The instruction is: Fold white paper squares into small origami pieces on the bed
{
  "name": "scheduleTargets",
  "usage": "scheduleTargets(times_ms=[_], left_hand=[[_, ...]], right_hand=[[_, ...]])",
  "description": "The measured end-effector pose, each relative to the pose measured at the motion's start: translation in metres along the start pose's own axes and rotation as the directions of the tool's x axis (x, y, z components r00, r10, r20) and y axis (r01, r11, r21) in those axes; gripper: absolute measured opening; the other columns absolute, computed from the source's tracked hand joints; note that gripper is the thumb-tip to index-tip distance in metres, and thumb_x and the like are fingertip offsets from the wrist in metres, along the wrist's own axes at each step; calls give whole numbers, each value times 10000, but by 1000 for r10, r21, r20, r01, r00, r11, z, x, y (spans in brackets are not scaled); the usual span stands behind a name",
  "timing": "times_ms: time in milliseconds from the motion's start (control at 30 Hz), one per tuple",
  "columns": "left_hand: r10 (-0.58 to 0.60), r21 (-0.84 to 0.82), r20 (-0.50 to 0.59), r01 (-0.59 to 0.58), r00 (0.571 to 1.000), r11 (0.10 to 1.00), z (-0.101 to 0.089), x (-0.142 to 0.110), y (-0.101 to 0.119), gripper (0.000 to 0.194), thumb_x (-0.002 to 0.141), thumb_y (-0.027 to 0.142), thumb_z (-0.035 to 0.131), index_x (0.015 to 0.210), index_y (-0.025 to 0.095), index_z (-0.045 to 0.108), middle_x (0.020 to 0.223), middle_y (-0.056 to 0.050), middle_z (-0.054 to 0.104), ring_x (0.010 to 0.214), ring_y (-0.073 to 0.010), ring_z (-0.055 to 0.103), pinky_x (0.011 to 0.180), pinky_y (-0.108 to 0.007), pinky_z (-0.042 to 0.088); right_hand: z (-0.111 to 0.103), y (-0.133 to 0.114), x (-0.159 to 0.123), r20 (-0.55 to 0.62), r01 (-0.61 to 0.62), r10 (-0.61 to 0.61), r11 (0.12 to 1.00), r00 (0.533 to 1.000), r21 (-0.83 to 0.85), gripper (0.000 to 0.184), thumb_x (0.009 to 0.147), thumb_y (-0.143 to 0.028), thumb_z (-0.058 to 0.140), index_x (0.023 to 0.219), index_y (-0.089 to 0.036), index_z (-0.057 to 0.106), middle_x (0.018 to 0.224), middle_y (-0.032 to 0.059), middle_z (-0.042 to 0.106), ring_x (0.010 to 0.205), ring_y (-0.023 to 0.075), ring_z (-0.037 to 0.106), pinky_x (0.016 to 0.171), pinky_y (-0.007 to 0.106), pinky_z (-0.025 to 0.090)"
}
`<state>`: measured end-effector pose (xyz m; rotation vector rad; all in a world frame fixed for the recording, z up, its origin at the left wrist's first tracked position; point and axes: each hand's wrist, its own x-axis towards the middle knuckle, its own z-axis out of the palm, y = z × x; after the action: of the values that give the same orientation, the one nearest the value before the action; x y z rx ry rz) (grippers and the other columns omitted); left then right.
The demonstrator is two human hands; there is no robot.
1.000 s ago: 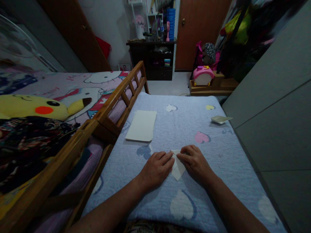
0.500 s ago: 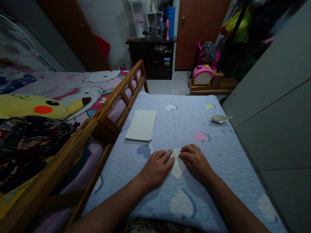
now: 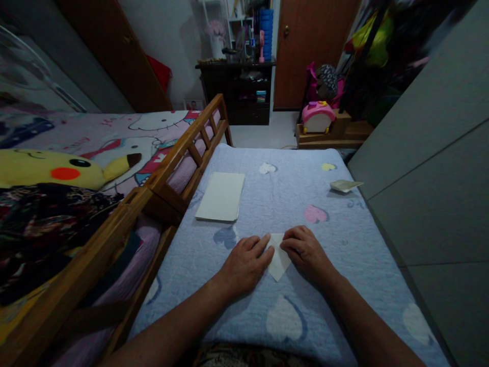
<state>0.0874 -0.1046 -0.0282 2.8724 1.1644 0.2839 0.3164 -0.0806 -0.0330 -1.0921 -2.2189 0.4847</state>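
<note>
A small folded sheet of white paper (image 3: 278,265) lies on the blue bedcover, its lower end coming to a point. My left hand (image 3: 246,265) rests flat over the paper's left edge, fingers stretched out and thumb on the paper. From the other side, my right hand (image 3: 305,252) has thumb and fingers pinched together at the upper right part of the paper. The fingers hide some of the fold there. Farther up to the left is a stack of white paper (image 3: 221,197). A folded paper piece (image 3: 345,186) sits near the right edge.
The blue bedcover (image 3: 275,199) with heart prints spreads under everything. A wooden bed rail (image 3: 179,137) runs along the left, with a yellow plush toy (image 3: 49,168) beyond it. Pale cabinet doors (image 3: 431,193) stand close on the right. A dark cabinet (image 3: 235,94) is at the back.
Both hands keep nearly the same hold on the paper. The whole view has shifted very slightly.
</note>
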Motion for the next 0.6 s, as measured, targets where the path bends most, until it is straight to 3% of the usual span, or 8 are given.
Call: scheduleTargets(times_ms=[600], left_hand=[[-7, 0, -15, 7, 1000, 1000, 2, -2, 1, 411, 995, 253, 455, 1405, 219, 466, 1474, -96, 479, 1167, -265, 487, 952, -407, 429]], right_hand=[[-3, -5, 0, 36, 22, -20, 998, 999, -62, 141, 917, -176, 607, 846, -215, 723, 893, 58, 642, 890, 206, 511, 812, 375, 426]])
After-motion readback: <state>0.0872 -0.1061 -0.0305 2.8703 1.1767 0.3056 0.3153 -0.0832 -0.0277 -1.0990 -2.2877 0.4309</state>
